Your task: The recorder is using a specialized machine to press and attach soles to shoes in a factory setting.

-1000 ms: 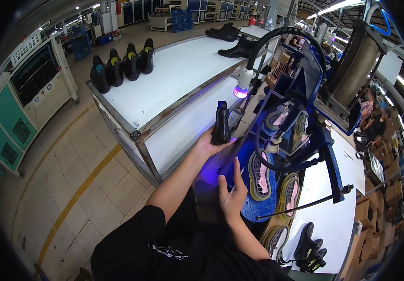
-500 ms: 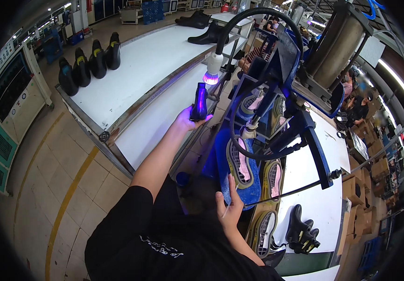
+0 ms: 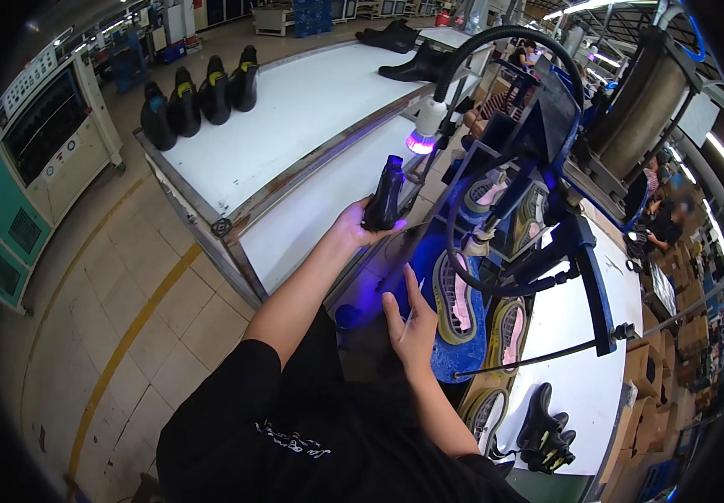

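My left hand (image 3: 357, 225) is closed around a black boot (image 3: 385, 197), held with its opening upward. Just above the boot hangs a small lamp (image 3: 423, 134) giving violet light on a black bendable hose. My right hand (image 3: 415, 331) is lower and to the right, with thumb and forefinger spread. A thin pale streak shows between them, too small to name. Beside this hand, a shoe sole (image 3: 456, 306) with a pink inside and yellowish edge lies on a blue pad (image 3: 454, 356) of the press.
Several black boots (image 3: 215, 92) stand on the white table (image 3: 295, 101) at left; others lie at its far end. A press with a metal cylinder (image 3: 643, 105) rises at right. More soles (image 3: 508, 331) and black boots (image 3: 544, 432) lie near the right worktop (image 3: 580, 335).
The view has shifted, so most things appear farther right. The boot is tilted a little and less violet light falls on it. My right hand has risen slightly.
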The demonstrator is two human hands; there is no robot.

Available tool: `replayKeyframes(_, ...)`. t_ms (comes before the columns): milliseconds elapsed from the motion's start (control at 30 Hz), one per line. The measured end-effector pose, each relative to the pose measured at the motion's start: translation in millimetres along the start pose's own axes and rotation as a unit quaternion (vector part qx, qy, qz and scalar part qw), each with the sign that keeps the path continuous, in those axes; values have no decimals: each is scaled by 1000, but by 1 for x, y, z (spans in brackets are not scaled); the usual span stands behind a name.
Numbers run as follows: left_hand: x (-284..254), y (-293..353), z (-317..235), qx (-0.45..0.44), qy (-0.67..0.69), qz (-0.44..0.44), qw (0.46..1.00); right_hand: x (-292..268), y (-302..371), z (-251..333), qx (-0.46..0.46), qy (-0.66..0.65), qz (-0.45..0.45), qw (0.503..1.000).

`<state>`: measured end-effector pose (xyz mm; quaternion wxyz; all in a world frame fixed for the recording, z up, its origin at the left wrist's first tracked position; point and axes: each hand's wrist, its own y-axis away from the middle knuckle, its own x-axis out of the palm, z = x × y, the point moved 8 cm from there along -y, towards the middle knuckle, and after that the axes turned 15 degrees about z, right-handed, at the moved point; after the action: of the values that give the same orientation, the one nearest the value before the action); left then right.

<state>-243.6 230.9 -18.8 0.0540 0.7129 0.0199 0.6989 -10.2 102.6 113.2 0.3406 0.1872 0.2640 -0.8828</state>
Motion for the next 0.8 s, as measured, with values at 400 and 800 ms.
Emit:
replayKeyframes(400, -15, -6, -33, 42, 30, 27, 998, 18, 9, -13, 74, -41, 45, 995)
replayKeyframes(800, 96, 156, 56, 308, -303, -5, 902, 16, -38, 30, -6, -260, -48, 964)
